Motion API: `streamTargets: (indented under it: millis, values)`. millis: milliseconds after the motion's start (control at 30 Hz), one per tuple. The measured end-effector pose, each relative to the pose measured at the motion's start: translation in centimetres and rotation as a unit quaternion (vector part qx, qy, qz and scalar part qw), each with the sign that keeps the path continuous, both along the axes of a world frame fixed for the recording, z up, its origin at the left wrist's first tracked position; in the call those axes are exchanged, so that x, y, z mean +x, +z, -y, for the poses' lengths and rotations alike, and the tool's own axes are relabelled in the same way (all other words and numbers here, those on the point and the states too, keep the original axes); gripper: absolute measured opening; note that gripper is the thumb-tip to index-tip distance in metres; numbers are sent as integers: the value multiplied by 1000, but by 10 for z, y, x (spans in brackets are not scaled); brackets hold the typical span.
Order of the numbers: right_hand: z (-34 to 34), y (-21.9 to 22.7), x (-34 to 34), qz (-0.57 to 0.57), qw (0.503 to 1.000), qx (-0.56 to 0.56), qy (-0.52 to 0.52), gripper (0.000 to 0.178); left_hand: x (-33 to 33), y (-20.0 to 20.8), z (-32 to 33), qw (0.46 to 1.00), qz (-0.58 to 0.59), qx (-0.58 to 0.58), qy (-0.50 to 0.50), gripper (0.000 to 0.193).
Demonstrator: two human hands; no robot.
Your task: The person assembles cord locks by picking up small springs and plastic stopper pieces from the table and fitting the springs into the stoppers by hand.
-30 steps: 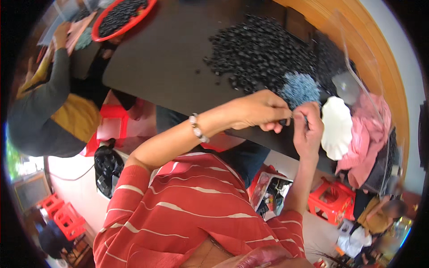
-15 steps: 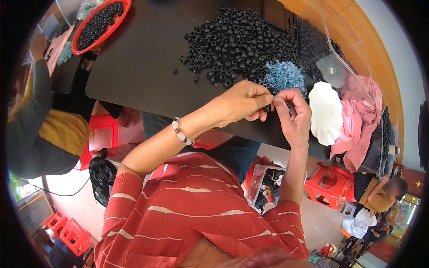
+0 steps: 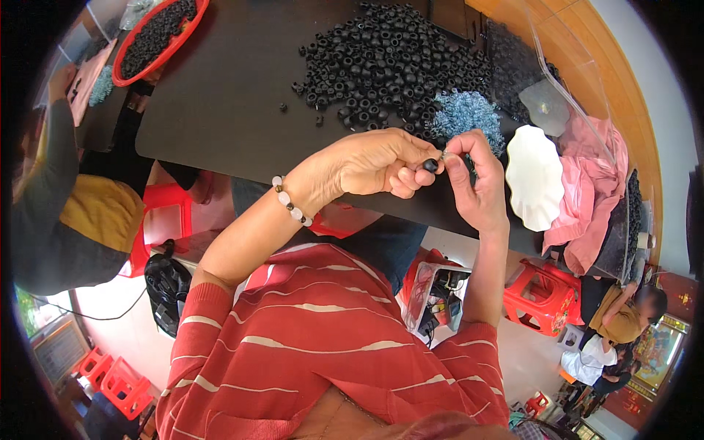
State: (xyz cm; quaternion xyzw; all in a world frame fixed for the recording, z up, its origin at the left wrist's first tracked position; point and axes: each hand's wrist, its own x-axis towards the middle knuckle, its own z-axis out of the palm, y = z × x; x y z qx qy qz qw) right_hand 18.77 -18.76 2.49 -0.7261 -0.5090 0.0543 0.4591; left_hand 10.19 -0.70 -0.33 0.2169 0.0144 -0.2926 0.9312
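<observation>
My left hand (image 3: 381, 163) is closed around a small, round black piece (image 3: 430, 166) that shows between its thumb and fingers. Right beside it, thumb and forefinger of my right hand (image 3: 478, 183) are pinched together at the black piece; a tiny light bit between the fingertips is too small to name. Both hands meet above the near edge of the dark table (image 3: 220, 110). Just beyond them lies a heap of small bluish, coil-like pieces (image 3: 468, 121). A large pile of hollow round black pieces (image 3: 389, 62) spreads behind that.
A white scalloped dish (image 3: 534, 180) and pink cloth (image 3: 587, 198) lie to the right, by a clear upright panel (image 3: 565, 73). At the far left stands a red basket (image 3: 192, 33) of black pieces. Another person's arm (image 3: 62, 147) is at left. Red stools (image 3: 543, 297) stand below.
My left hand has turned a little, so the black piece now shows more fully. Both hands stay together at nearly the same place. The view has shifted slightly.
</observation>
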Motion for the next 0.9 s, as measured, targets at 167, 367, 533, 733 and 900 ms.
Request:
streamTargets:
  millis: [167,367,533,733,900]
  values:
    - [-1,-2,4,-34,999,-7,-21,11,-8,21,8,955,60,261,126,20]
    - [1,-7,3,-145,988,18,-53,21,-9,21,21,883,117,415,185,24]
    - [0,-5,1,-131,989,10,-64,22,-14,30,26,794,174,534,231,27]
    - [-5,-10,1,-27,996,57,-66,17,-9,19,21,875,110,420,213,27]
    - [-8,-7,-5,-86,988,88,-92,19,-12,23,33,769,184,547,275,24]
